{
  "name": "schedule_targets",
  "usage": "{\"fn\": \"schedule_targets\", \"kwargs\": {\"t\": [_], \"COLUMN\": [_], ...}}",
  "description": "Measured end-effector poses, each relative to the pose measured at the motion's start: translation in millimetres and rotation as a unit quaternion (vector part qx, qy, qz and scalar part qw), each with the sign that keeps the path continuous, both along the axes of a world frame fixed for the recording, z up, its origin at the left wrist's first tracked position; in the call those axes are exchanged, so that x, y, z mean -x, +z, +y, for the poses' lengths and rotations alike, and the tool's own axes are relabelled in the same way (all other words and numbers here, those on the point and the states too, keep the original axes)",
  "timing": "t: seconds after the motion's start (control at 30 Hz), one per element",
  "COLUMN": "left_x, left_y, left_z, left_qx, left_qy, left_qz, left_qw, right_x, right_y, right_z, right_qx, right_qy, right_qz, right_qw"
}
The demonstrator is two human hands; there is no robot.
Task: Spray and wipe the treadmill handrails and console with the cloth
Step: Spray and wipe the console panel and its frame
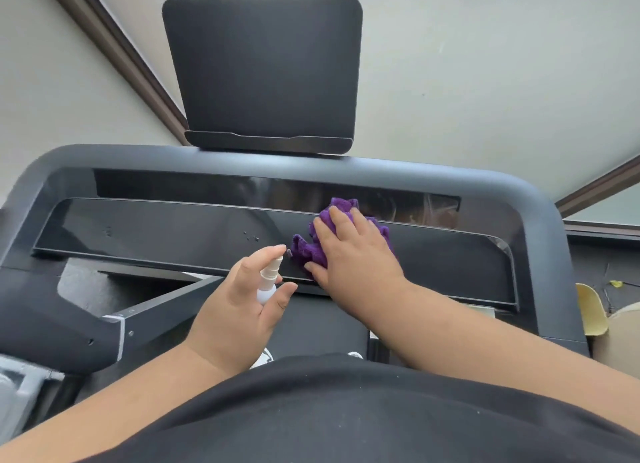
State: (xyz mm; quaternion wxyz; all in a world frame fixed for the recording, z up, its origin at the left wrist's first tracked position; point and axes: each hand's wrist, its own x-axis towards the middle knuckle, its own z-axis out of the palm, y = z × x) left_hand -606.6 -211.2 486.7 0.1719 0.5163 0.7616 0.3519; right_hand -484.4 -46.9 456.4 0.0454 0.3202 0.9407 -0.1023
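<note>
The black treadmill console (166,230) spans the view, with a dark tablet holder (263,71) standing above it. My right hand (353,255) lies flat with straight fingers on a crumpled purple cloth (341,208), pressing it onto the glossy console panel right of centre. My left hand (242,300) grips a small white spray bottle (268,279) just in front of the console's lower edge, its nozzle pointing up toward the cloth. The grey handrail frame (540,227) curves round the console on both sides.
The treadmill's left upright and arm (62,320) run down at lower left. A pale yellow object and cardboard (595,310) sit on the floor at right. Walls with a brown skirting board (131,57) lie beyond the machine. My dark shirt fills the bottom.
</note>
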Motion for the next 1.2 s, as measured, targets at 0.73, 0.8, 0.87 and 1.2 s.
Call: {"fn": "schedule_targets", "kwargs": {"t": [0.73, 0.8, 0.87, 1.2], "left_x": [72.4, 85.2, 100.4, 189.3], "left_y": [-8.0, -9.7, -11.3, -12.7], "left_z": [-41.1, -43.3, -48.0, -85.1], "left_qx": [0.002, 0.000, -0.001, -0.023], "left_qy": [0.019, 0.017, 0.006, -0.016], "left_qz": [-0.038, -0.049, -0.055, -0.060], "left_qw": [0.999, 0.999, 0.998, 0.998], "right_x": [113.3, 96.4, 79.3, 161.9], "right_y": [-1.1, -1.4, 0.1, 6.6], "right_z": [-38.1, -33.9, -32.4, -82.3], "right_qx": [0.017, 0.023, 0.059, -0.051], "right_qy": [0.094, 0.060, 0.002, -0.001], "right_qz": [0.055, 0.123, 0.133, 0.035], "right_qw": [0.994, 0.990, 0.989, 0.998]}}
